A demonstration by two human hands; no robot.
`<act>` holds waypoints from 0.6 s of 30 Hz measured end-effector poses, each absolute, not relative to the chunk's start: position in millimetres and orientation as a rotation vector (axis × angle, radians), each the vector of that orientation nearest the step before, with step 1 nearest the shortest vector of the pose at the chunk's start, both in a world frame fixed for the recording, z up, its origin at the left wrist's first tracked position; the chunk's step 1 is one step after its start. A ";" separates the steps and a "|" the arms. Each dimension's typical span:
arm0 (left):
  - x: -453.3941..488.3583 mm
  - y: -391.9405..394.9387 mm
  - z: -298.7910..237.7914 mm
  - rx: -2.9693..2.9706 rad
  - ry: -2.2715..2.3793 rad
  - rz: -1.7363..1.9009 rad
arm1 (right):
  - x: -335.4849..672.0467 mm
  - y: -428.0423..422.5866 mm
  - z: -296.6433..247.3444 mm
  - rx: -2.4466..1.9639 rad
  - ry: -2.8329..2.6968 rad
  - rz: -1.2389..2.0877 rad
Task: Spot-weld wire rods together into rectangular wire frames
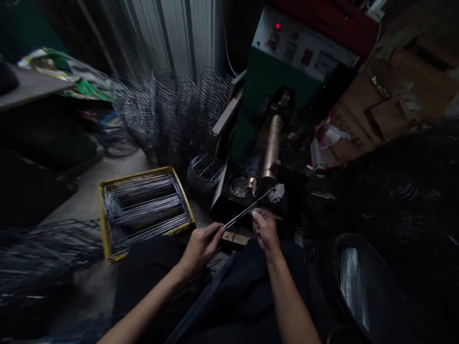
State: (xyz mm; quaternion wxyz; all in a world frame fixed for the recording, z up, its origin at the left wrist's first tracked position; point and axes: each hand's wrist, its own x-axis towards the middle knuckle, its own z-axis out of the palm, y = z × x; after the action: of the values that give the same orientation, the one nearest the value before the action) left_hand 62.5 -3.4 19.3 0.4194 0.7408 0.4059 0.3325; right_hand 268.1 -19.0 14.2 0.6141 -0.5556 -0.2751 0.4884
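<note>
My left hand (pixel 203 246) is closed on one end of a thin metal rod (pixel 239 216), thumb on top. The rod slants up and right, its far end just under the copper-coloured arm (pixel 272 148) of a green machine, close to its pointed electrode tip (pixel 253 185). My right hand (pixel 266 230) is closed in a pinch beside the middle of the rod; whatever its fingertips hold is too small to make out. A round dish (pixel 239 187) of small metal bits lies just beyond the rod, with a crumpled white scrap (pixel 276 193) to its right.
A yellow crate (pixel 101 220) of metal wires stands on the left. Behind it rise stacks of wire rings (pixel 170 110). The machine's control panel (pixel 304 45) shows a red light. Cardboard boxes (pixel 353 126) stand at right, a dark round container (pixel 337 282) at lower right.
</note>
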 end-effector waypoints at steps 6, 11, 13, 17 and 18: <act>66.1 0.6 24.5 1.866 1.015 0.876 | 271.1 -13.0 21.6 -1.233 -0.627 1.135; 67.3 2.6 28.7 1.852 1.024 0.900 | 271.1 -8.8 27.0 -1.220 -0.634 1.144; 67.4 3.5 29.8 1.850 1.028 0.903 | 270.8 -7.3 28.4 -1.211 -0.636 1.144; 67.2 5.9 31.6 1.837 1.027 0.911 | 269.9 -4.2 32.8 -1.217 -0.632 1.143; 67.2 6.7 31.9 1.830 1.026 0.909 | 269.7 -3.3 34.1 -1.222 -0.629 1.145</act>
State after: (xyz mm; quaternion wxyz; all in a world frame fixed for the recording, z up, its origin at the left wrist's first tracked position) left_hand 67.2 6.7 31.9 0.4146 0.7284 0.4083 0.3616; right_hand 269.7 -3.3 34.1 0.6259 -0.5327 -0.2744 0.4992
